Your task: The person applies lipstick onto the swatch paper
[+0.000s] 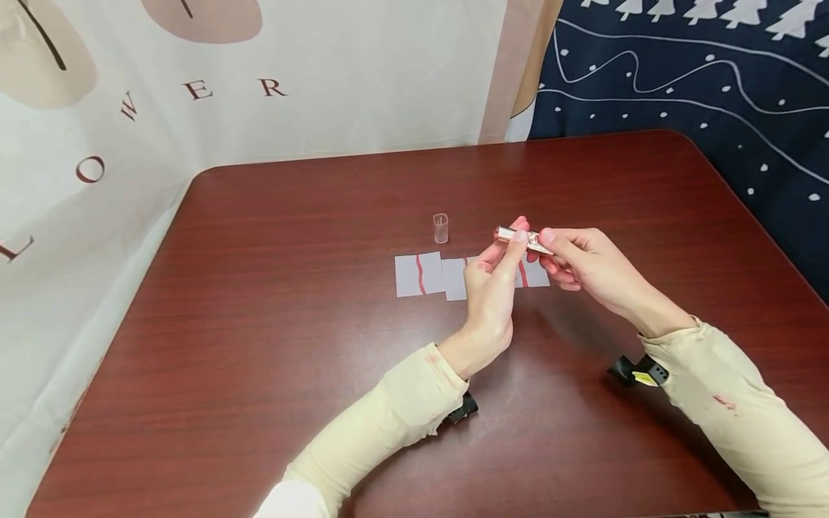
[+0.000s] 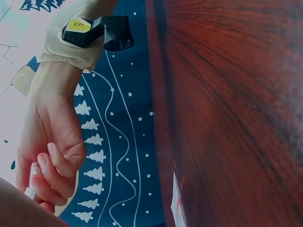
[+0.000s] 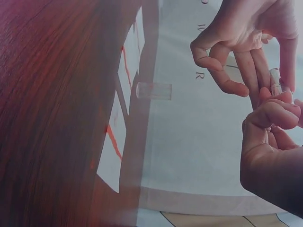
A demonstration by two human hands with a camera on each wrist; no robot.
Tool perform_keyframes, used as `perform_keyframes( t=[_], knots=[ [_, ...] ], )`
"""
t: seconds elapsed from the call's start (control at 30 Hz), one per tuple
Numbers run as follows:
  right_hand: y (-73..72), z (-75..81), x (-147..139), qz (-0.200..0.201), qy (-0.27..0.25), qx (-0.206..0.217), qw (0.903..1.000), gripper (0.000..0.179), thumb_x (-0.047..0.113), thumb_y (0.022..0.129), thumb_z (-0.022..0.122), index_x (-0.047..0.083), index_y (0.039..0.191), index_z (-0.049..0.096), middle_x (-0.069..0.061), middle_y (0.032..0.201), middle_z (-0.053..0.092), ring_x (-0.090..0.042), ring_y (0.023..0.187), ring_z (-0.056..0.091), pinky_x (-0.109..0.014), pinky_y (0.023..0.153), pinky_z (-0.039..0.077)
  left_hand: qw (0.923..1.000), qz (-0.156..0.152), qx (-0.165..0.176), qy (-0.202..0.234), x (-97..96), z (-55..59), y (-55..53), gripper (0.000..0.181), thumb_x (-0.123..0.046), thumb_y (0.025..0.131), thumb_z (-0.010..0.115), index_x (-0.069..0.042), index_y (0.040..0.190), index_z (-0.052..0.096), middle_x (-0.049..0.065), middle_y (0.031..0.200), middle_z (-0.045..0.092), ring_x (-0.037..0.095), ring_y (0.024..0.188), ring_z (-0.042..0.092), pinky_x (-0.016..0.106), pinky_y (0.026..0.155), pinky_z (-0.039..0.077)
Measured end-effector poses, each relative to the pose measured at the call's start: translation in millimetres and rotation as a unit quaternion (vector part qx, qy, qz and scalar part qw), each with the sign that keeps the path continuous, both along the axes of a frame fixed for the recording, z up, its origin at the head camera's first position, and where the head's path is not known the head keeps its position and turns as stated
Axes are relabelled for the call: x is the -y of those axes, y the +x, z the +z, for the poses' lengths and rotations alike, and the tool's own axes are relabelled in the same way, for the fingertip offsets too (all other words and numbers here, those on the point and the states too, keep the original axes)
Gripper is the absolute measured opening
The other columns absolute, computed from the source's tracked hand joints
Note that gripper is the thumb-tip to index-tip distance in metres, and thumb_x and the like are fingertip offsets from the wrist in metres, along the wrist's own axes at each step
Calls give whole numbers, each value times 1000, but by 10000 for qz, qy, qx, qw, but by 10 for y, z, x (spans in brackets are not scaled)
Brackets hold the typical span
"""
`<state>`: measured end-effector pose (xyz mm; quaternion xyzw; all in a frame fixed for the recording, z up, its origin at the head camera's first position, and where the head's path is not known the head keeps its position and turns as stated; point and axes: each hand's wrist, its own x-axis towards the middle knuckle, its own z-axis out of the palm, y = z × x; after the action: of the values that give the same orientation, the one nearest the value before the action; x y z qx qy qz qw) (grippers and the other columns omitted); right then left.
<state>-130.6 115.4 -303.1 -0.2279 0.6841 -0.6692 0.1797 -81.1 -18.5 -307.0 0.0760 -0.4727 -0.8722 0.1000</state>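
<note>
A slim silver lipstick (image 1: 506,234) with a reddish end is held above the table, its red end toward the left. My left hand (image 1: 490,298) pinches its tube between thumb and fingers. At the other end, the thumb and fingers of my right hand (image 1: 599,270) grip the base. The right wrist view shows both hands meeting at the lipstick, mostly hidden by fingers. Below lie white paper pieces (image 1: 408,277) with red wavy strokes, partly covered by my left hand. Behind them a clear cap (image 1: 440,229) stands upright.
The brown wooden table (image 1: 259,324) has rounded far corners. A white lettered cloth (image 1: 363,72) hangs behind and at the left. A dark blue cloth with white trees (image 1: 680,86) hangs at the right. Black wrist cameras (image 1: 637,371) sit under both cuffs.
</note>
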Motion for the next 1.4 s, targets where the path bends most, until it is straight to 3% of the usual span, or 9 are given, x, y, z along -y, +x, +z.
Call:
perform_keyframes(
  t=[0.23,0.47,0.8,0.93,1.07,1.17,1.27,1.33,1.4],
  knots=[
    [37,4,25,-40,-335,27,9994,23,18,98,48,6,85,63,-7,64,51,-14,47,36,-26,42,25,10000,-17,-14,44,11,14,-6,29,-13,88,63,1,113,66,5,111,66,8,112,54,31,99,33],
    [49,18,49,-175,297,-429,9985,19,14,94,55,2,81,60,-8,61,47,-16,46,36,-27,40,29,9999,-33,97,33,37,29,13,28,-15,88,64,-2,113,67,3,110,66,6,111,54,34,100,32],
    [80,-21,93,-489,182,-522,9973,9,10,91,60,8,97,67,-5,55,41,-15,46,34,-31,41,25,10000,17,-61,42,59,25,7,28,-13,88,63,0,114,66,8,111,66,8,112,54,29,98,34],
    [73,-5,104,-522,159,-527,9971,9,12,91,60,5,90,65,-6,56,43,-16,45,34,-30,40,25,9996,-103,-173,-178,84,33,-14,29,-15,89,63,-1,114,66,7,112,65,8,111,55,30,99,32],
    [45,36,107,-272,-556,-15,9981,13,10,93,56,3,85,63,-6,62,47,-15,45,30,-29,41,17,9955,-498,-161,-790,172,91,-87,30,-20,90,62,-6,116,66,2,113,65,3,111,53,35,100,29],
    [29,64,92,-102,-1071,325,9937,14,9,94,54,3,89,65,-5,64,50,-14,45,28,-30,44,14,9858,-937,-162,-1382,247,151,-126,33,-23,90,62,-10,120,64,-5,114,65,1,110,53,33,99,32],
    [15,89,77,-94,-1385,439,9893,15,8,94,53,3,95,67,-3,62,49,-13,45,29,-29,44,14,9640,-1459,-184,-2214,333,193,-114,42,-27,89,64,-13,128,58,-8,117,63,4,105,55,28,89,41],
    [3,103,55,-162,-1485,415,9879,16,8,94,53,1,98,66,-4,64,53,-12,45,30,-29,44,14,9362,-1852,-216,-2979,431,210,-96,51,-28,87,65,-14,134,51,-8,123,59,5,101,56,25,80,45],
    [-7,115,17,-293,-1474,353,9880,17,8,94,54,-1,103,65,-5,67,58,-12,45,32,-29,44,13,9000,-2149,-341,-3777,573,230,-87,58,-27,87,65,-13,139,45,-6,126,56,7,96,57,24,74,46]
  ],
)
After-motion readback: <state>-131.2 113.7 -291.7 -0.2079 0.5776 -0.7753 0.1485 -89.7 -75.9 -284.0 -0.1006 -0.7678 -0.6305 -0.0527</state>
